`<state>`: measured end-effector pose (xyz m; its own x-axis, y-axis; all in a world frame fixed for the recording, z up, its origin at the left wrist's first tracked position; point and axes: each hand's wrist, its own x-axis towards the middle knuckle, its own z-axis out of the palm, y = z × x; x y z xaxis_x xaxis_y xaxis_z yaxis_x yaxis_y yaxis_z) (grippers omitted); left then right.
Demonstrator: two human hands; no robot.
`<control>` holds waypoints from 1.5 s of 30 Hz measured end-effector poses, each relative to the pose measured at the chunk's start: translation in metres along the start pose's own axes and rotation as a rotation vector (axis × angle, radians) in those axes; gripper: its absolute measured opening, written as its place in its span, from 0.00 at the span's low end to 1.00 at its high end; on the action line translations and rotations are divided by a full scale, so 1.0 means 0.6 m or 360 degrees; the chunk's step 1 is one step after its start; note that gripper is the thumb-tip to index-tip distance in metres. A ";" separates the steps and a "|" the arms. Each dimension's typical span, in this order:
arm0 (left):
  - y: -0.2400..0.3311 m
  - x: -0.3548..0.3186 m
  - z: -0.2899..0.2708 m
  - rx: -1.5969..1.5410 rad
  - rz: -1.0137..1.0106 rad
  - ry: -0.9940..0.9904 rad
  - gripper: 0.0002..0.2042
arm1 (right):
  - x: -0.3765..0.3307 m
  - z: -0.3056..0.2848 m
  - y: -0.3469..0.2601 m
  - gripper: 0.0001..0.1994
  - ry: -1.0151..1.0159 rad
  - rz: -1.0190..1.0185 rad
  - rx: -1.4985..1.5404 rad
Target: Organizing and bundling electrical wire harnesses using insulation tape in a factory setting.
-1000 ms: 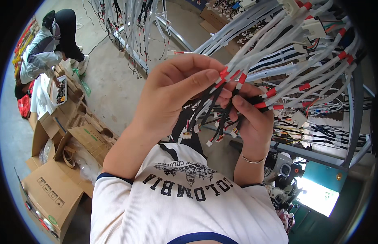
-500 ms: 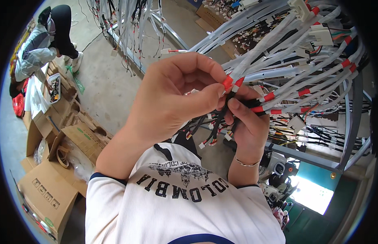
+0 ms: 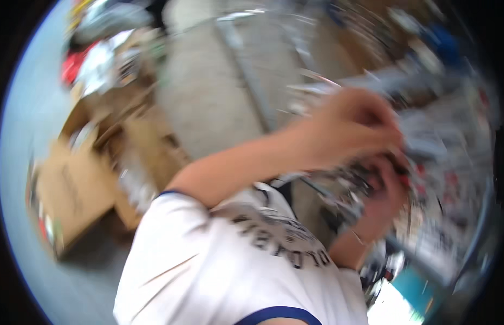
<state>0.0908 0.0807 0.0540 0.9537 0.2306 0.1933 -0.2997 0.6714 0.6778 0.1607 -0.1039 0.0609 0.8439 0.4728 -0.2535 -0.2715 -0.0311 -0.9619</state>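
Observation:
Motion smears the picture, so fine detail is lost. My left hand is raised right of the middle, fingers curled inward in a pinch; what lies between them cannot be made out. Just below and to its right, my right hand appears closed around dark cables, with a bracelet at its wrist. The two hands are close together, and a patch of red shows by the right one. Beyond them on the right hang many whitish cables with red bands, badly blurred.
On the left are open cardboard boxes with clear plastic. A metal frame rail crosses the concrete floor. Part of another person shows at the upper left, near a red item. A bright screen-like panel stands at the lower right.
My view has swung, and both hands now appear further right. Half a second ago my left hand pinched red tape on a cable while my right held black cables; now blur hides this.

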 end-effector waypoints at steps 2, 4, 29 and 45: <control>-0.023 0.015 0.004 0.0155 0.0146 0.0083 0.07 | 0.005 -0.015 0.005 0.12 0.0050 -0.0258 -0.0201; -0.027 0.036 0.013 0.0409 0.0296 0.0054 0.04 | 0.032 -0.076 0.004 0.17 0.0111 -0.0325 -0.0124; -0.088 0.063 0.037 0.0770 0.0558 0.0326 0.03 | 0.020 -0.057 0.015 0.18 0.0101 -0.1092 -0.1036; 0.017 0.005 -0.037 0.0417 -0.0129 -0.0063 0.14 | -0.007 0.054 -0.017 0.14 -0.0203 -0.0407 0.0048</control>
<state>0.0897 0.1036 0.0457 0.9761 0.1523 0.1551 -0.2103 0.4804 0.8515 0.1448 -0.0770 0.0751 0.8222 0.5690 0.0138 -0.0726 0.1288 -0.9890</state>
